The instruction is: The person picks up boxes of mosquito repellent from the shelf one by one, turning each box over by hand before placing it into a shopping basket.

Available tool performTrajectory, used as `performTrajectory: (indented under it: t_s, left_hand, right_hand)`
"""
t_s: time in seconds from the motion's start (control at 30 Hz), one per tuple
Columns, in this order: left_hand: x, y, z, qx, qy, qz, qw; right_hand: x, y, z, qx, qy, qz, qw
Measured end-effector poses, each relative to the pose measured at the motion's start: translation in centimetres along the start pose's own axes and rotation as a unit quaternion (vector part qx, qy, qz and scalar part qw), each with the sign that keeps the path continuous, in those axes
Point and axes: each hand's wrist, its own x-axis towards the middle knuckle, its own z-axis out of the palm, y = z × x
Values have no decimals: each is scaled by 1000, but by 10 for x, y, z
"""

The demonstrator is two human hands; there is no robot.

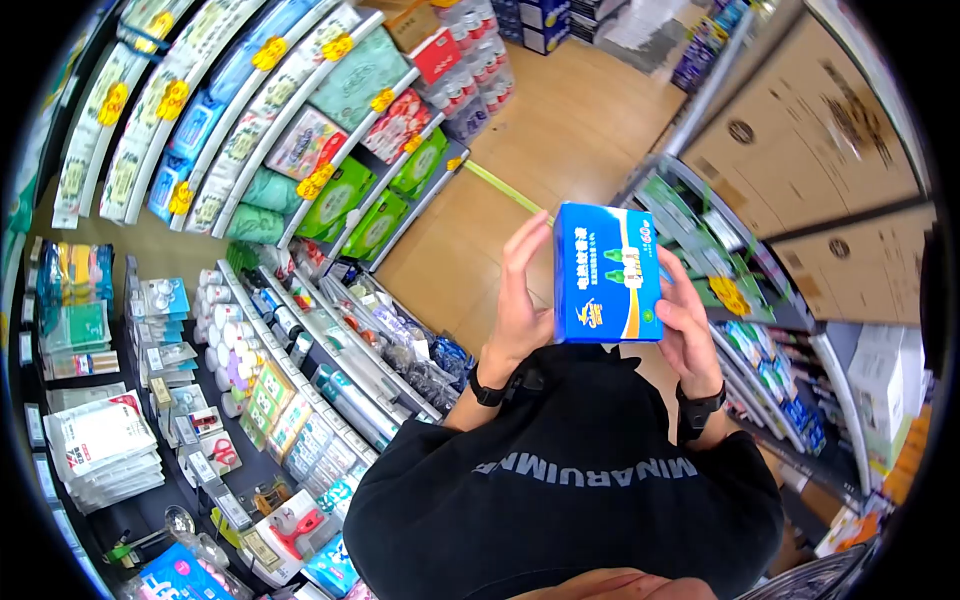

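Note:
A blue box [606,275] with Chinese lettering, a green picture and an orange stripe is held up in front of my chest. My right hand [688,325] grips its right side, thumb on the edge of the front face and the other fingers partly hidden behind. Along the box's left edge is my left hand [518,300], with its fingers stretched upward and a gap between them and the box. The base of this hand meets the box's lower left edge. Both wrists have black bands.
Shelves of tissue packs [340,200] stand at the upper left. Below them, racks hold bottles [225,340], scissors [224,452] and bagged goods [100,440]. At the right, large cardboard boxes [800,150] sit above a shelf. Tiled floor [570,120] runs between.

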Motion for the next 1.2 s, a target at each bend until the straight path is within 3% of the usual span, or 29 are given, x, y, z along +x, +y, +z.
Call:
performTrajectory:
  t_s: [0.07,0.13,0.2,0.27,0.37,0.47,0.6,0.7,0.9,1.2]
  left_hand:
    - [18,-6,-16,-80,56,-214,972]
    - [22,-32,-33,-78,75,-240,965]
    - [29,-52,-60,-173,63,-346,920]
    - [41,-66,-80,-188,55,-339,920]
    - [64,-72,-107,-315,54,-368,873]
    - [84,-87,-120,-230,66,-339,910]
    - [116,-128,-145,-222,96,-349,905]
    - [137,-155,-153,-231,89,-348,904]
    - [188,-207,-144,-244,76,-356,899]
    - [308,-307,-115,-220,19,-338,915]
  right_hand:
    - [33,6,14,8,12,-36,999]
    - [69,9,30,15,4,-54,998]
    - [101,12,55,-54,32,-130,990]
    - [131,18,69,-67,34,-147,986]
    - [173,42,81,-79,51,-175,980]
    - [206,58,96,-95,47,-190,976]
    - [246,53,104,-54,41,-131,989]
    - [275,46,100,-73,46,-148,985]
    - [341,23,88,-122,122,-168,971]
    - [470,-37,56,-109,119,-215,963]
